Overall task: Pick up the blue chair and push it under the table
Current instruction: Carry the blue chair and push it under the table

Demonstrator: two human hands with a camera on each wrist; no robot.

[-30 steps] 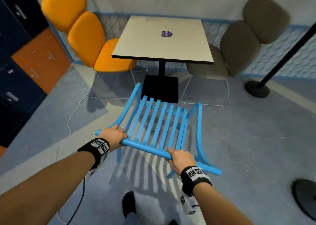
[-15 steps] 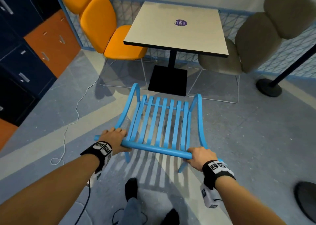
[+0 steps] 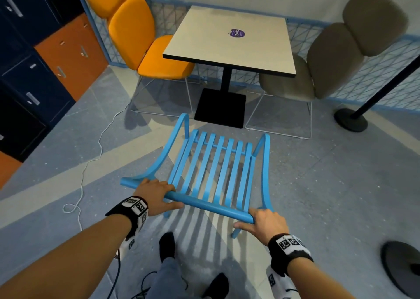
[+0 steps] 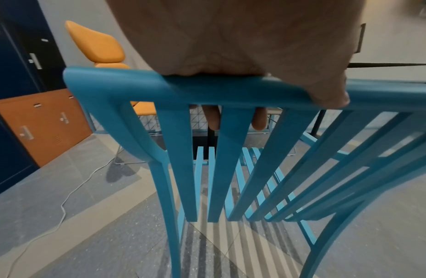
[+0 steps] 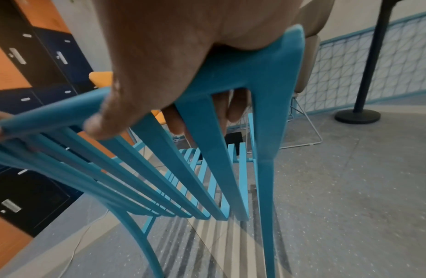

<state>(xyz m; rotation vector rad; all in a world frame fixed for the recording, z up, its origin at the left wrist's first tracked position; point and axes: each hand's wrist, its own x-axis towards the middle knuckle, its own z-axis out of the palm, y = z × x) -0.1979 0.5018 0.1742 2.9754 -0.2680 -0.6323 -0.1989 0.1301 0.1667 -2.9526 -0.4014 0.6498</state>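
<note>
Head view: the counter (image 3: 229, 42) stands at upper centre on a black pedestal, an orange chair (image 3: 145, 46) to its left and a grey chair (image 3: 336, 60) to its right. The blue chair (image 3: 213, 173) fills the middle of the frame, seat toward the counter, just short of its base. Left hand (image 3: 154, 195) and right hand (image 3: 266, 225) each hold the top rail in a closed grip. Step in hand: carrying. Next, probably advance straight, seat passing beneath the top between the flanking chairs.

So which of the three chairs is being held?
The blue chair: both hands grip its top rail. The orange chair and grey chair stand untouched beside the table.
</note>
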